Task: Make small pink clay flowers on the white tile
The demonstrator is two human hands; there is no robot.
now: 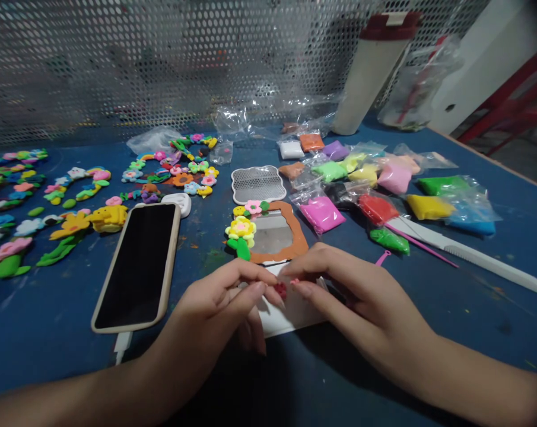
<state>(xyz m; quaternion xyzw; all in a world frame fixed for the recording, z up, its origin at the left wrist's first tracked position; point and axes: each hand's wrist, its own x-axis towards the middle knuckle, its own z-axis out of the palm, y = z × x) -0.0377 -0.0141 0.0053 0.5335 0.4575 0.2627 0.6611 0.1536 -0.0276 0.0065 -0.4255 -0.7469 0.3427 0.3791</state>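
Observation:
Over a white sheet (290,317), my two hands meet at the fingertips. My left hand (226,302) is closed, with a small dark red piece of clay (280,289) at its fingertips. Between the thumb and forefinger of my right hand (357,290) is a tiny pinkish-red bit of clay (295,283), partly hidden. Just beyond the fingers lies a mirror with a brown clay frame (300,240). Yellow and pink clay flowers and green leaves decorate its left side. Behind it lies a plain white-rimmed mirror (258,185).
A phone (139,267) with a cable lies left, near several flower-decorated clay frames (79,185). Bagged coloured clay (321,213) and a long white serrated tool (486,261) are on the right. Behind stand a tumbler (366,77) and a perforated metal panel (161,65).

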